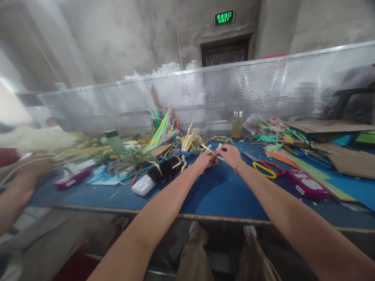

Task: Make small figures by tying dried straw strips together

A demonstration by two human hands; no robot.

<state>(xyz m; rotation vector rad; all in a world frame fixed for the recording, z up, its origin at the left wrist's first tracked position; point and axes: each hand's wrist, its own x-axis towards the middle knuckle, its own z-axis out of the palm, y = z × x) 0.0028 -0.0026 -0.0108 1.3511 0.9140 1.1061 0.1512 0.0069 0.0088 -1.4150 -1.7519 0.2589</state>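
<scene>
My left hand (206, 160) and my right hand (231, 155) meet above the blue table, fingers closed in a pinch. Between them is a thin pale-yellow strip (207, 148); its light end sticks up past my left fingers. Another pale end shows at my right fingertips, and I cannot tell whether it is the same strip. The strip's material is too small to make out. Beyond my left hand lies a bundle of pale dried strips (189, 142). To the right of my right wrist rest scissors with yellow and red handles (264, 170).
Colourful stems (162, 130) stand behind a black item (164, 170) and a white box (143, 184). Purple devices (307, 184) lie at both sides. A glass bottle (237, 125) stands before the perforated metal screen (260, 84). Another person's arm (22, 187) reaches in at left.
</scene>
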